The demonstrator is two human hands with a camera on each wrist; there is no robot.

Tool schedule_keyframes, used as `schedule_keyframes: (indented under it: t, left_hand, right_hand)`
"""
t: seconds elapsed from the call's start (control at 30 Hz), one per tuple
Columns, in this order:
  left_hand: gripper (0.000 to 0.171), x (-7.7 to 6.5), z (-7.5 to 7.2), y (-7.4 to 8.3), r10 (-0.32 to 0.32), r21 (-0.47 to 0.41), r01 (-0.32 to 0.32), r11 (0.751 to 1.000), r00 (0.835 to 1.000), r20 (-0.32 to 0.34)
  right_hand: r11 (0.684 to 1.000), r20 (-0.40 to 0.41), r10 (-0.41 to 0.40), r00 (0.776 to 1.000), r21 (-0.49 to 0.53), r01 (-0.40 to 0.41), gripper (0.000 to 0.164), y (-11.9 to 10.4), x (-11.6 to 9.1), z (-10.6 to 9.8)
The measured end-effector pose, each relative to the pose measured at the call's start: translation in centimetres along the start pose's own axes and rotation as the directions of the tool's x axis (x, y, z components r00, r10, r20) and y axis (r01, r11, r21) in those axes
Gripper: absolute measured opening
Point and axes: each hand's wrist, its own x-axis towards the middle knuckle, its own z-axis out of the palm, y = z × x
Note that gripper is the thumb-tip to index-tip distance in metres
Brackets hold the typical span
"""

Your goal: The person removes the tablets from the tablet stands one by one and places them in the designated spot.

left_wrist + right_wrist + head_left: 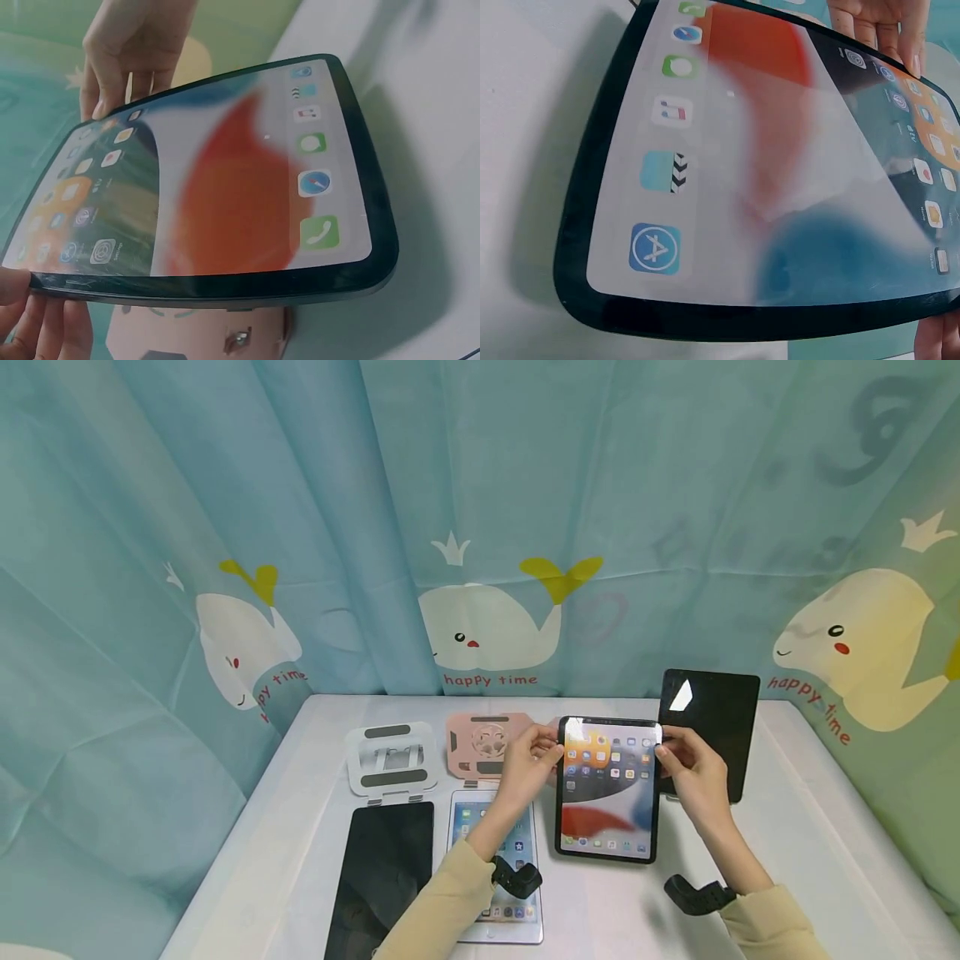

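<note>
A black-bezelled tablet point(609, 793) with its home screen lit is held upright between two hands. The left hand point(534, 756) grips its left edge near the top, thumb at the front and fingers behind. On the opposite edge, the right hand point(693, 768) pinches the tablet in the same way, near the upper corner. In the left wrist view, the tablet point(225, 187) casts a shadow on the white table beneath it. A pink stand point(195, 330) shows below the tablet's edge there. Icons fill the screen in the right wrist view, where fingertips of both hands show at the edges.
A white stand point(393, 760) and a dark-screened tablet point(390, 860) are at the left of the white table point(300, 827). A white-bezelled tablet point(532, 902) lies under the left forearm. Another dark tablet point(720, 718) leans at the back right. A patterned curtain point(637, 627) hangs behind.
</note>
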Motion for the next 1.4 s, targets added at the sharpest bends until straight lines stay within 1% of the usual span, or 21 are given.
schedule_keyframes:
  t: [0.13,0.27,0.37,0.47,0.57,0.63,0.67,0.73,0.8,0.93,1.07,1.23,1.4]
  left_hand:
    - [0.018,-0.5,0.0,-0.3,-0.021,-0.015,0.021,1.0,1.0,0.0]
    - [0.018,-1.2,0.1,-0.6,-0.05,-0.044,0.05,0.998,0.999,0.005]
    - [0.019,-1.7,0.1,-0.8,-0.064,-0.055,0.065,0.996,0.998,0.013]
    - [0.02,-2.2,0.2,-1.2,-0.072,-0.065,0.073,0.995,0.997,0.017]
    - [0.02,-2.6,0.3,-1.5,-0.085,-0.064,0.086,0.994,0.996,0.018]
    - [0.021,-2.9,0.4,-1.6,-0.097,-0.064,0.098,0.993,0.995,0.023]
    - [0.021,-3.0,0.4,-1.6,-0.104,-0.062,0.105,0.993,0.994,0.025]
    - [0.021,-3.2,0.4,-1.7,-0.115,-0.058,0.117,0.991,0.993,0.032]
    - [0.02,-3.4,0.5,-1.9,-0.124,-0.055,0.126,0.991,0.992,0.039]
    - [0.02,-3.8,0.6,-2.2,-0.13,-0.061,0.133,0.989,0.99,0.051]
    - [0.019,-4.1,0.7,-2.8,-0.14,-0.062,0.144,0.988,0.988,0.06]
    - [0.017,-4.6,0.8,-3.7,-0.194,-0.04,0.196,0.98,0.979,0.056]
    - [0.015,-5.1,0.8,-4.1,-0.222,-0.038,0.224,0.974,0.973,0.056]
  right_hand:
    - [1.0,0.015,0.011,1.0,0.004,-0.011,0.025,0.1,-0.3,0.0]
    - [0.999,0.04,0.048,0.998,-0.004,-0.048,0.025,0.3,-0.7,-0.1]
    - [0.998,0.06,0.065,0.996,0.002,-0.065,0.026,0.8,-1.0,-0.1]
    - [0.997,0.071,0.073,0.995,0.007,-0.074,0.026,2.2,-1.1,0.2]
    - [0.998,0.085,0.063,0.994,0.02,-0.065,0.026,4.7,-1.0,0.7]
    - [0.997,0.106,0.065,0.992,0.028,-0.068,0.029,5.5,-1.2,0.7]
    - [0.996,0.106,0.078,0.991,0.032,-0.082,0.029,5.6,-1.3,0.7]
    - [0.994,0.121,0.091,0.988,0.044,-0.097,0.029,5.1,-1.7,0.5]
    - [0.991,0.134,0.13,0.982,0.026,-0.134,0.03,3.8,-2.1,0.3]
    - [0.984,0.166,0.173,0.971,0.002,-0.176,0.029,2.9,-2.5,0.1]
    - [0.978,0.192,0.202,0.96,0.009,-0.208,0.029,3.2,-2.9,0.2]
    - [0.972,0.21,0.225,0.952,0.019,-0.234,0.027,3.8,-3.2,0.6]
    - [0.967,0.224,0.25,0.942,-0.006,-0.256,0.028,4.0,-3.5,0.9]
